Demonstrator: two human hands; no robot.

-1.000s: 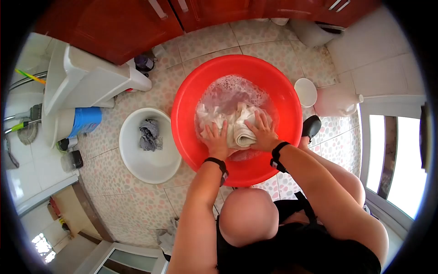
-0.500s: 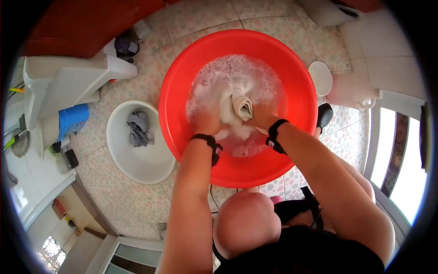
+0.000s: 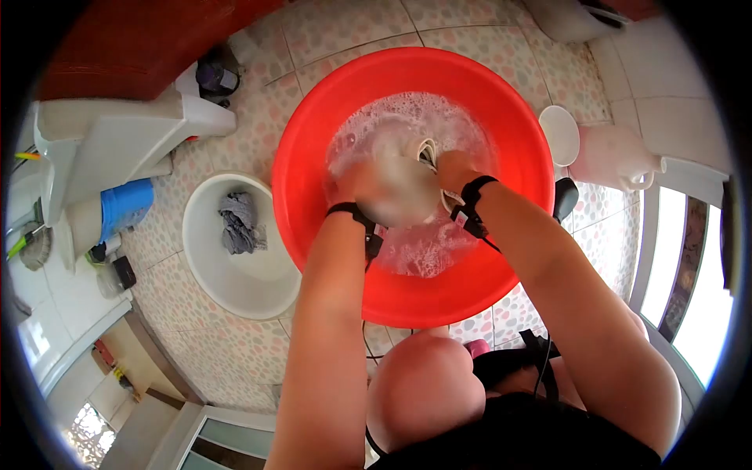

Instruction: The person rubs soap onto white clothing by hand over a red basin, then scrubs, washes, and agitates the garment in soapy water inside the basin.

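A large red basin (image 3: 313, 102) holds foamy, soapy water, and a wet off-white cloth (image 3: 399, 188) is bunched up in its middle. The cloth is blurred by motion, and a folded edge with dark stripes shows near the top of it. My left hand (image 3: 356, 184) grips the cloth from the left, its fingers partly hidden by the cloth and blur. On the other side, my right hand (image 3: 456, 172) is closed on the cloth beside the striped fold. Black bands with small devices circle both wrists.
A white tub (image 3: 205, 266) left of the basin contains a grey cloth (image 3: 239, 223). A small white bucket (image 3: 560, 135) and a pale pink jug (image 3: 615, 157) stand at the right. A blue bin (image 3: 125, 207) is at the left on the tiled floor (image 3: 345, 31).
The off-white cloth has been lifted and turned over between my hands, its folded edge shifting slightly up and right. The basin has shifted slightly right in view.
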